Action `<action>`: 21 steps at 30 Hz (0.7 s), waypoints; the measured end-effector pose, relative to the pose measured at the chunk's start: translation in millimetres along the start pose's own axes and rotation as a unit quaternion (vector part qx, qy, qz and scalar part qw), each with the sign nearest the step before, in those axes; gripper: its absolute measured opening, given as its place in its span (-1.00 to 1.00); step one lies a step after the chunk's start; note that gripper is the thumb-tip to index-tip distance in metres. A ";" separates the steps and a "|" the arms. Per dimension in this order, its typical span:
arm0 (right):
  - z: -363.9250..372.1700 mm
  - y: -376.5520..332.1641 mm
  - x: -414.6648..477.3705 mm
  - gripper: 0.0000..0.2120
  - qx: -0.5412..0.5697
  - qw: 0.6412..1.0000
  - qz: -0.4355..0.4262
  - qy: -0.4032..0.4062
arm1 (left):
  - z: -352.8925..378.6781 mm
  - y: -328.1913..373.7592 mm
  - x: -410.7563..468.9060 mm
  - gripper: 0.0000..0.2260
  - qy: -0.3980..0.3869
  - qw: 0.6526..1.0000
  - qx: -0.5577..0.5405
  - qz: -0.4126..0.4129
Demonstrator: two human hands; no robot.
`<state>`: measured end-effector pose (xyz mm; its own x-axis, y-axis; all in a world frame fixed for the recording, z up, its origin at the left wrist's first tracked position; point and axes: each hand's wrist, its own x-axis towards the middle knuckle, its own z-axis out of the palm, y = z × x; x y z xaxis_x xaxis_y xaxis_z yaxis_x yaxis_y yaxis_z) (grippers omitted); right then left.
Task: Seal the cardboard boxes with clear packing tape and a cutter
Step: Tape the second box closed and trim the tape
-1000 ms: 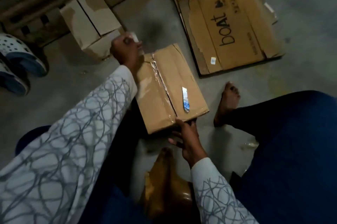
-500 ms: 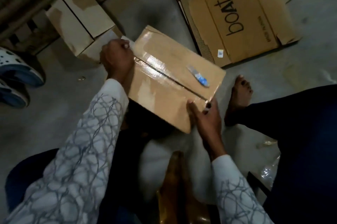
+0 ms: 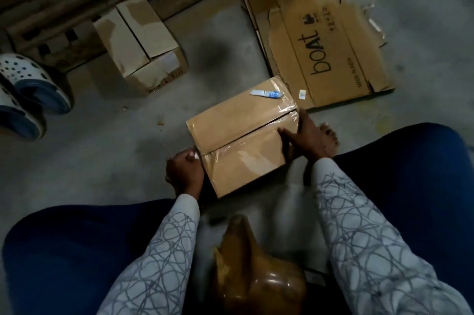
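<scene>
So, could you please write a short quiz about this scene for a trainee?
1. True or false: the cutter lies beside the box, not on it.
2. Which word is printed on the flat cardboard? A) boat B) ship C) sail
3. How many hands hold the box?

Key
1. False: it lies on top of the box, near the far edge.
2. A
3. Two: the left hand and the right hand, one at each end.
</scene>
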<state>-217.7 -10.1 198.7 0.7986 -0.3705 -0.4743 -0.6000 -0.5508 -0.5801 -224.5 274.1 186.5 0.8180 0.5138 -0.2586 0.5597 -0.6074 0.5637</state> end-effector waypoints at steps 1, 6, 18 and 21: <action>2.8 5.0 -3.4 -0.04 -0.002 1.000 0.012 0.019 | -7.1 3.6 -3.0 -0.83 -0.002 1.000 -0.007 -0.011; 6.9 -7.4 -42.5 -0.21 0.005 0.992 0.039 0.116 | -44.8 45.8 -10.4 -0.83 0.017 0.999 0.031 0.016; 11.1 -36.2 -158.2 -0.33 0.152 0.964 -0.215 -0.022 | -91.9 98.4 -68.3 -0.92 -0.226 0.930 -0.095 0.273; 20.7 -41.4 -176.2 -0.37 0.201 0.959 -0.190 -0.064 | -103.1 86.9 -64.6 -0.95 -0.249 0.930 -0.087 0.257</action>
<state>-334.6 93.5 292.6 0.9663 -0.0904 -0.2411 -0.2571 -0.2862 -0.9230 -242.4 250.6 333.1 0.9557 -0.1872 -0.2270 0.0841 -0.5656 0.8204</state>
